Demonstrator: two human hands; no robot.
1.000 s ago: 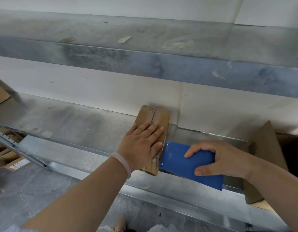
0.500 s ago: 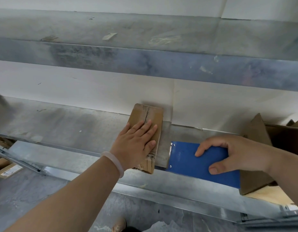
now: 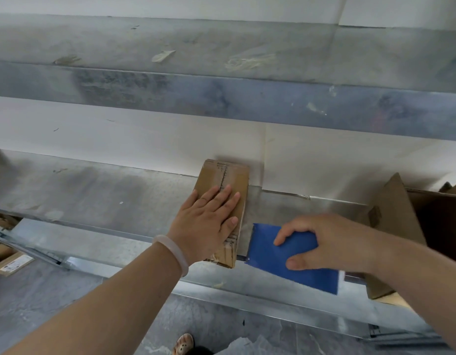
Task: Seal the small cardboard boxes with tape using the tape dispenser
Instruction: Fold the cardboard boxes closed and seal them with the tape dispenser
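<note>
Rightward travel of the blue plastic tape dispenser (image 3: 306, 274) was the main change. One second before, its toothed front edge sat against the near end of the small brown cardboard box (image 3: 229, 175). At this moment a gap of bare metal separated the two. The left grip had kept its position on the box.

At far left, below shelf level, flat labelled cartons (image 3: 9, 262) lay on the floor. The grey metal shelf (image 3: 93, 190) carried the work. The left grip (image 3: 209, 221), with a pale bangle (image 3: 174, 252) at the wrist, lay flat on the box top, fingers straight and spread, enclosing nothing. This was judged to be a hold-down, pinning the box and pressing the tape onto the lid.

The box lay lengthwise, with its far end close to the white wall and its near end at the shelf's front edge. A strip of clear tape ran along the centre seam of the lid, beside a dark dotted line. At the near end the tape looked wrinkled and ragged where it turned down the face.

Just right of the box, the dispenser sat tilted over the shelf edge. The right grip (image 3: 332, 242) was closed round its body, fingers over the top and thumb on the near side, probably to carry it clear after the cut. A large open brown carton (image 3: 396, 208) stood at far right.
</note>
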